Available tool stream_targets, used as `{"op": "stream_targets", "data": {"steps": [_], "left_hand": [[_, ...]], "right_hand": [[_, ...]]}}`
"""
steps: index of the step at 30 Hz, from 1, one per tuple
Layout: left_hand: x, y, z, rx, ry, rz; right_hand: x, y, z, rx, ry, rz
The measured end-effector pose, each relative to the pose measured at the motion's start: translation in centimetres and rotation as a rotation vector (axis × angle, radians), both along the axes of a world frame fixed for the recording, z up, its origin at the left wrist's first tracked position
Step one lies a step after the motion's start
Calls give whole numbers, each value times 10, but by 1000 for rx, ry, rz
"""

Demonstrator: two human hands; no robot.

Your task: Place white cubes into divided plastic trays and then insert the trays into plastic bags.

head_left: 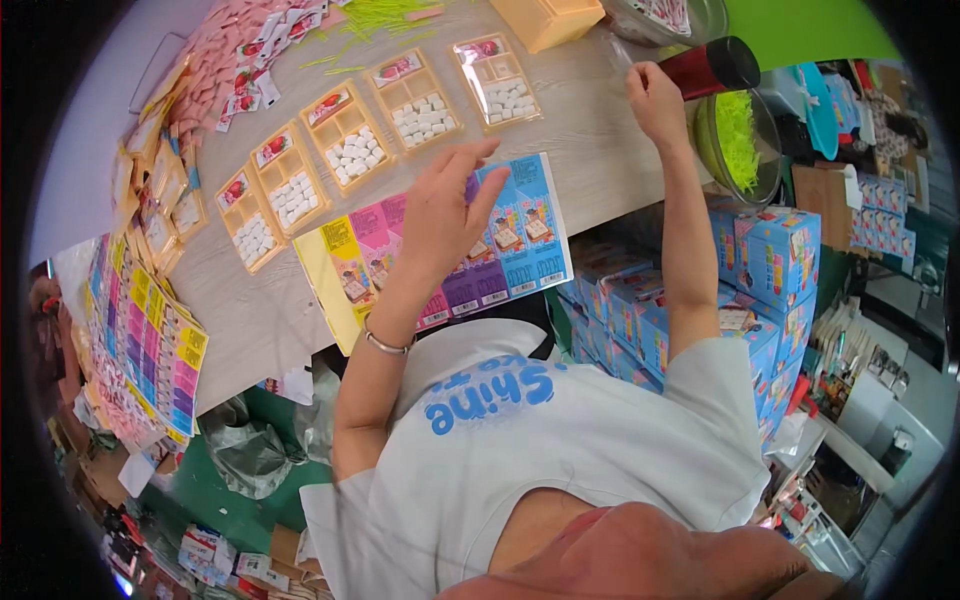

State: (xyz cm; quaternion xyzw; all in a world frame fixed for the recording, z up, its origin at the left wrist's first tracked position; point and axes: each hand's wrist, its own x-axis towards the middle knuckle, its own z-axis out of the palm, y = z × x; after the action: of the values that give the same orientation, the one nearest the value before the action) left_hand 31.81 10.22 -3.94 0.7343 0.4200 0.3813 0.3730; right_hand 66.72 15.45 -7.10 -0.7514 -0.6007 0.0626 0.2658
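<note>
My left hand (450, 205) hovers over a sheet of colourful printed cards (545, 230) at the table's near edge, fingers stretched out and holding nothing. My right hand (655, 100) reaches to the far right with its fingers pinched together; what they hold, if anything, I cannot make out. Right beside it lies a dark red cylinder (705, 70) with a black end. Several peach plastic trays (345, 135) stand in a slanting row beyond the sheet. Each has white marshmallow-like pieces (422, 118) in one compartment and a strawberry-printed packet (397, 66) in another.
Bowls with green sticks (737, 140) and wrapped pieces (665, 12) stand at the right. Pink packets (200, 80) and loose green sticks (385, 18) spread across the far side. Filled trays (160, 205) and printed sheets (150, 330) pile up left. Blue boxes (770, 250) are stacked below right.
</note>
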Motion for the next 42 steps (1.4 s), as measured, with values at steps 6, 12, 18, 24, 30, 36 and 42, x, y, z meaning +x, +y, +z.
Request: {"op": "stream_targets", "data": {"steps": [6, 12, 18, 24, 30, 36, 42], "left_hand": [[32, 12, -10, -199, -266, -96], [95, 13, -18, -263, -357, -221], [38, 13, -19, -589, -666, -140], [-71, 18, 8, -481, -489, 405], [-107, 52, -2, -240, 184, 675], [-94, 65, -20, 125, 517, 725], [-91, 78, -35, 305, 515, 505]], "right_hand": [[4, 2, 8, -110, 216, 82], [-45, -32, 57, 298, -104, 39], [-114, -90, 85, -16, 1206, 600], [-227, -26, 53, -307, 997, 497], [-290, 48, 11, -185, 368, 436], [-312, 50, 10, -103, -115, 357], [-306, 48, 10, -117, -82, 336]]}}
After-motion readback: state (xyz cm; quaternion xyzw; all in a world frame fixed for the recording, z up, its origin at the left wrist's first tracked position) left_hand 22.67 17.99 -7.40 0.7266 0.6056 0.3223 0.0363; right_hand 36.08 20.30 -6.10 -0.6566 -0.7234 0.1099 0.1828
